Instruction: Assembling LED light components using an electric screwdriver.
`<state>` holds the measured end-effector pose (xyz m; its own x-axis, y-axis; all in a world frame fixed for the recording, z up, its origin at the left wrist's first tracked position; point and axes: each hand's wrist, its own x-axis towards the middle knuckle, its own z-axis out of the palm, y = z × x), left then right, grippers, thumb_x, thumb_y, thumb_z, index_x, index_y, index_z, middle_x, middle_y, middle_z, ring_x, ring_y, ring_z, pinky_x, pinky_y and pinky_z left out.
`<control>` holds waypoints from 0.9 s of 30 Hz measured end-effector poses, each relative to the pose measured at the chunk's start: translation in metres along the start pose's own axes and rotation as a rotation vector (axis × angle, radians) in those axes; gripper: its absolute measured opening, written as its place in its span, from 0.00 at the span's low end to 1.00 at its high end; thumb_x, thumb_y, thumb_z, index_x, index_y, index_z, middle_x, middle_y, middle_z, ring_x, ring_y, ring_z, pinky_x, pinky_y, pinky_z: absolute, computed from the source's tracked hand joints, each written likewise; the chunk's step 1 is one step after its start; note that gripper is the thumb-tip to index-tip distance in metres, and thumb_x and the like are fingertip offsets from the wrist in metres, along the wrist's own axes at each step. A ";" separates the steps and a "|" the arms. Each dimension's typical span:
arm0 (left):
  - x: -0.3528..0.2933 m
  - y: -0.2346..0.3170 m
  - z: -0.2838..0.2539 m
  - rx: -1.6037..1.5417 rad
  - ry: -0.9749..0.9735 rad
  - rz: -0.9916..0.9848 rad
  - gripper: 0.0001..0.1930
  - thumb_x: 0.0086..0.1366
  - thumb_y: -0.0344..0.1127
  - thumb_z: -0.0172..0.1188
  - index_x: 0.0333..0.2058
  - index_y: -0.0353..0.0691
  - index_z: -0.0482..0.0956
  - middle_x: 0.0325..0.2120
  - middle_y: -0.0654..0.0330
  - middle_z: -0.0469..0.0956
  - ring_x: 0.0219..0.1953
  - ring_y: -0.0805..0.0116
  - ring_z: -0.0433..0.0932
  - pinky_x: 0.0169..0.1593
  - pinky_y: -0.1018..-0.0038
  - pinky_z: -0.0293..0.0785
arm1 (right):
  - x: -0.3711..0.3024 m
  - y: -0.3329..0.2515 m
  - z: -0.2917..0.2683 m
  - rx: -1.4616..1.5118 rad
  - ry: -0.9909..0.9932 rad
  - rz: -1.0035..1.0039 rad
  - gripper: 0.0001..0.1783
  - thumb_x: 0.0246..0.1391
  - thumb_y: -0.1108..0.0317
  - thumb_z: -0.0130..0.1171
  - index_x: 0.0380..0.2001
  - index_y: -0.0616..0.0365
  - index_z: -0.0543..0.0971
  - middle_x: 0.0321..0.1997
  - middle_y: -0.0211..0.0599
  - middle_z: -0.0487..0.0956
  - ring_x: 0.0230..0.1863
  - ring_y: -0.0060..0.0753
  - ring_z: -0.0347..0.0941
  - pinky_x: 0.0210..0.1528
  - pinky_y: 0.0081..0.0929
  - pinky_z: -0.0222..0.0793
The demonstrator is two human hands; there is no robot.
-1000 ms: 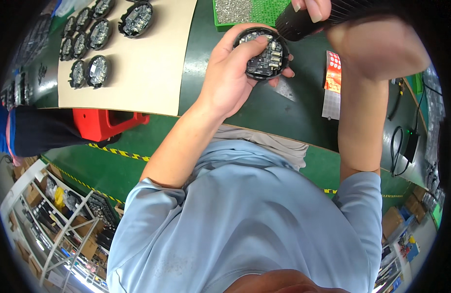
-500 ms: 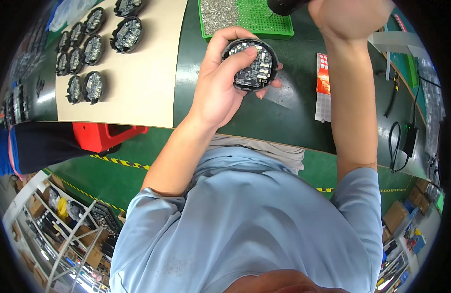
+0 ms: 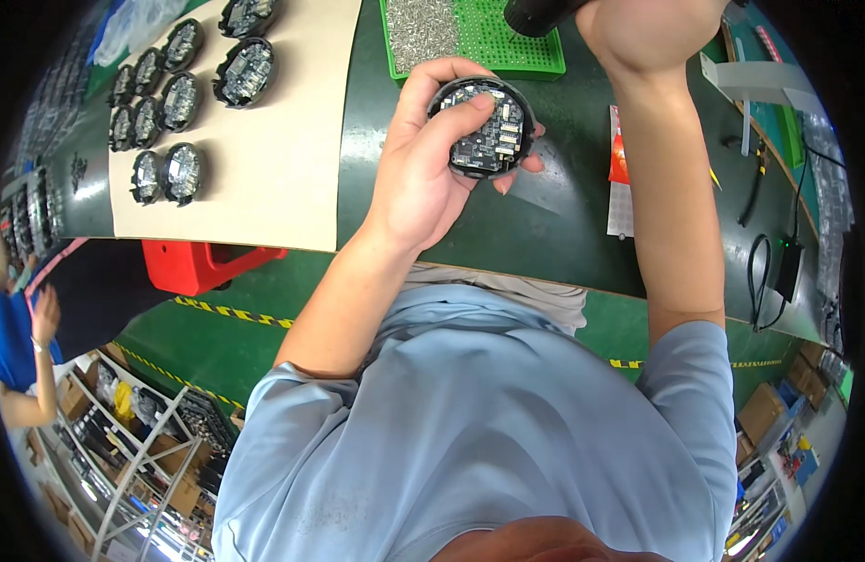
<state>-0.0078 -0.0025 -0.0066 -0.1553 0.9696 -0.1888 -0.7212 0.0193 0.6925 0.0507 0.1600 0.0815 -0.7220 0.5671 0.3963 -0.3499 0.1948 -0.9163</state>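
My left hand [image 3: 415, 155] grips a round black housing with a circuit board [image 3: 488, 136] set in it, face up. My thumb presses on the board, and the fingers wrap around the rim from behind. At the upper edge my right hand [image 3: 650, 33] is closed, its fingers mostly hidden. A black electric screwdriver [image 3: 543, 13], partly cut off by the edge, sticks out leftward from that hand. It hangs over a green tray [image 3: 507, 67] whose left part is full of small silver screws [image 3: 421, 36]; the right part is a grid of holes.
Several similar round housings [image 3: 179, 101] stand on a beige sheet [image 3: 273, 178] at the left. Red-and-white sticker sheets [image 3: 621, 201] lie beside my right forearm. A black cable with an adapter [image 3: 786, 272] is at the right. A co-worker's arm [image 3: 44, 361] shows at far left, near a red stool [image 3: 184, 267].
My right hand and the screwdriver have shifted slightly left over the tray. My left hand keeps the housing in nearly the same place. A co-worker's arm has come into view at far left.
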 end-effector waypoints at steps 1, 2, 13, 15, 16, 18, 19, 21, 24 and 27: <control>0.000 0.000 0.000 -0.003 -0.003 -0.006 0.12 0.75 0.32 0.46 0.55 0.44 0.66 0.41 0.37 0.81 0.36 0.53 0.83 0.30 0.69 0.74 | 0.000 -0.001 0.000 0.000 0.000 -0.003 0.40 0.71 0.35 0.35 0.45 0.68 0.77 0.27 0.40 0.81 0.24 0.25 0.78 0.30 0.21 0.76; 0.001 0.000 0.001 0.000 -0.007 -0.006 0.12 0.75 0.32 0.46 0.55 0.44 0.66 0.41 0.37 0.81 0.36 0.53 0.83 0.30 0.69 0.74 | 0.000 -0.002 0.001 0.001 0.000 -0.006 0.40 0.71 0.35 0.35 0.45 0.68 0.77 0.26 0.40 0.81 0.23 0.25 0.78 0.30 0.21 0.76; -0.001 0.001 0.003 0.029 0.021 0.013 0.16 0.76 0.32 0.45 0.60 0.43 0.64 0.42 0.38 0.81 0.39 0.50 0.84 0.35 0.67 0.75 | -0.035 -0.040 0.004 0.046 -0.072 -0.009 0.41 0.71 0.35 0.35 0.45 0.68 0.77 0.26 0.40 0.80 0.23 0.25 0.78 0.29 0.21 0.76; -0.001 0.002 0.004 0.045 0.010 0.006 0.17 0.76 0.32 0.44 0.62 0.42 0.62 0.44 0.38 0.80 0.42 0.47 0.84 0.37 0.66 0.77 | -0.038 -0.046 0.010 0.054 -0.082 -0.006 0.41 0.71 0.35 0.35 0.45 0.68 0.77 0.26 0.40 0.80 0.23 0.25 0.78 0.29 0.21 0.77; -0.002 0.002 0.003 0.044 0.016 0.007 0.17 0.76 0.32 0.44 0.62 0.42 0.62 0.44 0.38 0.80 0.42 0.47 0.84 0.37 0.66 0.77 | -0.038 -0.046 0.019 0.060 -0.088 -0.004 0.41 0.71 0.35 0.34 0.45 0.68 0.77 0.26 0.40 0.80 0.23 0.25 0.78 0.29 0.21 0.77; -0.003 0.002 0.001 0.047 0.007 0.021 0.17 0.76 0.31 0.43 0.62 0.42 0.61 0.45 0.37 0.80 0.43 0.45 0.84 0.38 0.65 0.77 | -0.040 -0.047 0.025 0.072 -0.099 0.003 0.41 0.71 0.35 0.34 0.45 0.68 0.77 0.26 0.40 0.80 0.23 0.25 0.78 0.29 0.21 0.77; -0.003 0.002 0.001 0.043 0.011 0.021 0.17 0.76 0.31 0.43 0.62 0.42 0.61 0.45 0.37 0.80 0.43 0.45 0.84 0.38 0.65 0.77 | -0.041 -0.047 0.025 0.075 -0.104 0.008 0.41 0.71 0.35 0.34 0.45 0.68 0.77 0.26 0.40 0.80 0.23 0.25 0.78 0.29 0.21 0.77; -0.003 0.002 0.001 0.052 -0.007 0.022 0.19 0.76 0.28 0.42 0.63 0.42 0.59 0.45 0.36 0.80 0.45 0.43 0.84 0.40 0.63 0.77 | -0.040 -0.046 0.031 0.082 -0.112 0.017 0.41 0.71 0.35 0.34 0.45 0.68 0.77 0.26 0.40 0.80 0.23 0.25 0.78 0.29 0.21 0.77; -0.002 -0.001 0.000 0.075 -0.022 0.054 0.16 0.79 0.32 0.40 0.62 0.46 0.59 0.48 0.37 0.79 0.43 0.45 0.85 0.37 0.65 0.80 | -0.043 -0.044 0.029 0.100 -0.129 0.032 0.41 0.71 0.35 0.34 0.45 0.68 0.77 0.26 0.40 0.80 0.22 0.25 0.78 0.29 0.21 0.77; 0.002 -0.002 -0.001 -0.056 -0.006 0.052 0.15 0.76 0.30 0.48 0.57 0.36 0.65 0.40 0.44 0.82 0.36 0.52 0.86 0.34 0.67 0.81 | -0.042 -0.039 0.028 0.110 -0.133 0.053 0.41 0.71 0.35 0.34 0.45 0.68 0.77 0.26 0.40 0.80 0.22 0.25 0.78 0.28 0.21 0.77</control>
<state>-0.0074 -0.0008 -0.0092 -0.1898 0.9703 -0.1497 -0.7490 -0.0445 0.6610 0.0780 0.1057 0.1023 -0.8113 0.4619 0.3585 -0.3671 0.0749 -0.9272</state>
